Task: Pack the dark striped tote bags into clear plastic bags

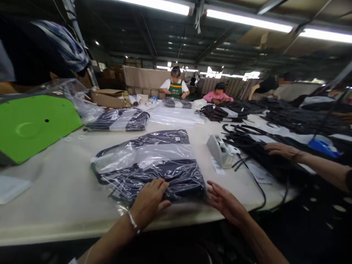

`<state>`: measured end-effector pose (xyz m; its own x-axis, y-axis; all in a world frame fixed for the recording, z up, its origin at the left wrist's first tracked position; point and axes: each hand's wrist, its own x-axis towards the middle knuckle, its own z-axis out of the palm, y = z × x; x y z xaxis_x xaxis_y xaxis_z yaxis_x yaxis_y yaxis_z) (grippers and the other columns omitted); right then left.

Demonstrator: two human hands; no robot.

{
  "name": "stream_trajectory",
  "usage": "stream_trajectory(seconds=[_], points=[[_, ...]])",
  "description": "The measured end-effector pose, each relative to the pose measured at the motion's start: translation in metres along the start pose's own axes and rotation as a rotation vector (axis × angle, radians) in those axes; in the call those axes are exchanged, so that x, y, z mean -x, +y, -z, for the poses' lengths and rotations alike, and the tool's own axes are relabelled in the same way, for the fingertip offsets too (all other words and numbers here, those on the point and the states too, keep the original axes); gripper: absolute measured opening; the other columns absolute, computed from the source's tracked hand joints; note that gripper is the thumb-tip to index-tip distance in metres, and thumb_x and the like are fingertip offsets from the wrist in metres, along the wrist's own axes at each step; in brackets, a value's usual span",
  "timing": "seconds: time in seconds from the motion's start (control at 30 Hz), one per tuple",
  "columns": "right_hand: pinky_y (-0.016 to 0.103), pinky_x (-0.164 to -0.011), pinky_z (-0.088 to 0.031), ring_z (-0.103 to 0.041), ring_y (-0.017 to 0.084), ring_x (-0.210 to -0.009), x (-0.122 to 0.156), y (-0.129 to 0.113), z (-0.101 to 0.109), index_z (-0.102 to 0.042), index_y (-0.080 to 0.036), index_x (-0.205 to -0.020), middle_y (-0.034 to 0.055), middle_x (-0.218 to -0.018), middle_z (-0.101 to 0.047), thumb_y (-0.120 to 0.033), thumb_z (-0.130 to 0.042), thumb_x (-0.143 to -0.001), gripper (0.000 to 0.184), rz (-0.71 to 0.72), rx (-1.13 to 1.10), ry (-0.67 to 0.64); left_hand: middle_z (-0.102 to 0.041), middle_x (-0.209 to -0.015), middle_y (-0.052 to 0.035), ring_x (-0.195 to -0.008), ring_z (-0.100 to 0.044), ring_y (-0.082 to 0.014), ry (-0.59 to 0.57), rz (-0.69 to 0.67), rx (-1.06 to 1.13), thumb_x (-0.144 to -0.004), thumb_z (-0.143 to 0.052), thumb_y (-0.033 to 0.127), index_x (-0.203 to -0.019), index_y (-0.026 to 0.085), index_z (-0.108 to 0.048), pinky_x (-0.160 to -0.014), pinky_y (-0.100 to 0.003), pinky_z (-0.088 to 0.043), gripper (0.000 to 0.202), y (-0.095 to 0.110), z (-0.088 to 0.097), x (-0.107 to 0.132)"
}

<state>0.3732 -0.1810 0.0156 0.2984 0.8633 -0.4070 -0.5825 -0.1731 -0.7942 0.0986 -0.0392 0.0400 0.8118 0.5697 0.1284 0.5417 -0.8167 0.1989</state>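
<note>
I'm resting my flattened left hand (pixel 150 198) on the bagged garment (pixel 165 152); my unclenched right hand (pixel 227 202) is reaching beside it.

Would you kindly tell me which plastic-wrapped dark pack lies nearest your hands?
The large front pack, with the left hand on it; the left pack, near the green panel, and the rear pack lie farther back.

I see a thin, pale bracelet (pixel 133 221) around the wrist (pixel 125 228) of the left hand (pixel 150 198); the right hand (pixel 227 202) is bare.
</note>
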Motion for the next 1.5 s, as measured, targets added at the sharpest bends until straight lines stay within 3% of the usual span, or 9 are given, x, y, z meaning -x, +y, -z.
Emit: stream_trajectory(seconds=[0.17,0.33,0.47,0.73,0.87,0.97,1.07,1.3,1.5], points=[[0.035,-0.082,-0.057,-0.070,0.019,-0.083,0.002,-0.001,-0.002,-0.067,-0.015,-0.102,0.0067,-0.092,-0.073,-0.034,-0.088,-0.061,0.050,-0.005,0.108,-0.014,-0.058,-0.129,-0.0081,-0.121,-0.052,-0.0268,0.076,0.036,0.046,-0.082,-0.070,0.030,-0.123,0.023,-0.053,-0.103,-0.042,-0.042,0.045,-0.003,0.018,0.000],[0.026,-0.063,-0.053,-0.065,0.014,-0.065,-0.012,-0.005,-0.010,-0.069,-0.014,-0.092,0.0037,-0.076,-0.070,-0.038,-0.084,-0.065,0.038,-0.008,0.346,-0.053,-0.057,-0.129,-0.0057,-0.119,-0.052,-0.0239,0.107,-0.146,0.130,-0.083,-0.068,0.024,-0.124,0.025,-0.050,-0.102,-0.039,-0.041,0.045,0.041,0.005,-0.021],[0.028,-0.065,-0.054,-0.066,0.015,-0.068,-0.012,-0.004,-0.013,-0.066,-0.015,-0.092,0.0042,-0.080,-0.070,-0.031,-0.083,-0.063,0.038,0.004,0.381,-0.090,-0.061,-0.116,-0.0058,-0.109,-0.056,-0.0233,0.158,-0.172,0.103,-0.085,-0.060,0.016,-0.116,0.023,-0.053,-0.096,-0.037,-0.044,0.032,0.067,-0.009,-0.043],[0.023,-0.045,-0.041,-0.061,0.015,-0.057,-0.025,0.020,-0.039,-0.055,-0.018,-0.089,-0.0028,-0.068,-0.063,-0.031,-0.082,-0.052,0.048,0.175,0.372,0.113,-0.060,-0.107,-0.0040,-0.101,-0.056,-0.0219,0.158,-0.108,0.116,-0.080,-0.062,0.018,-0.101,0.022,-0.057,-0.088,-0.033,-0.046,0.023,0.062,-0.010,-0.056],[0.026,-0.057,-0.048,-0.066,0.018,-0.071,-0.021,0.018,-0.038,-0.056,-0.018,-0.099,0.0007,-0.080,-0.068,-0.032,-0.080,-0.057,0.050,0.136,0.383,-0.013,-0.061,-0.104,-0.0031,-0.100,-0.055,-0.0214,0.165,-0.106,0.112,-0.080,-0.059,0.015,-0.099,0.023,-0.056,-0.088,-0.032,-0.044,0.020,0.059,-0.011,-0.052],[0.034,-0.078,-0.052,-0.067,0.022,-0.093,-0.012,0.017,-0.023,-0.043,-0.022,-0.132,0.0074,-0.108,-0.067,-0.028,-0.081,-0.058,0.083,0.112,0.316,-0.197,-0.063,-0.096,-0.0019,-0.092,-0.057,-0.0199,0.178,-0.028,0.201,-0.082,-0.055,0.015,-0.096,0.023,-0.055,-0.083,-0.031,-0.044,0.016,0.058,-0.017,-0.050],[0.040,-0.087,-0.051,-0.065,0.026,-0.102,-0.003,0.025,-0.013,-0.028,-0.025,-0.145,0.0130,-0.128,-0.057,-0.026,-0.082,-0.054,0.105,0.207,0.434,-0.205,-0.063,-0.091,-0.0009,-0.086,-0.058,-0.0186,0.203,0.038,0.282,-0.080,-0.054,0.015,-0.090,0.023,-0.055,-0.079,-0.029,-0.044,0.013,0.056,-0.021,-0.051],[0.046,-0.100,-0.044,-0.052,0.029,-0.119,0.015,0.024,-0.037,-0.056,-0.025,-0.120,0.0084,-0.125,-0.057,-0.031,-0.070,-0.074,0.049,0.765,1.094,0.087,-0.063,-0.096,-0.0022,-0.094,-0.057,-0.0192,0.154,-0.079,0.411,-0.072,-0.054,0.012,-0.095,0.022,-0.059,-0.085,-0.030,-0.044,0.025,0.054,-0.009,-0.046],[0.043,-0.091,-0.043,-0.055,0.027,-0.103,0.005,0.019,-0.069,-0.065,-0.024,-0.096,0.0059,-0.102,-0.066,-0.009,-0.068,-0.072,0.029,0.927,1.493,0.005,-0.069,-0.095,-0.0021,-0.091,-0.061,-0.0195,-0.022,0.014,0.448,-0.083,-0.045,0.020,-0.093,0.023,-0.065,-0.083,-0.029,-0.046,0.023,0.036,-0.002,-0.052]])
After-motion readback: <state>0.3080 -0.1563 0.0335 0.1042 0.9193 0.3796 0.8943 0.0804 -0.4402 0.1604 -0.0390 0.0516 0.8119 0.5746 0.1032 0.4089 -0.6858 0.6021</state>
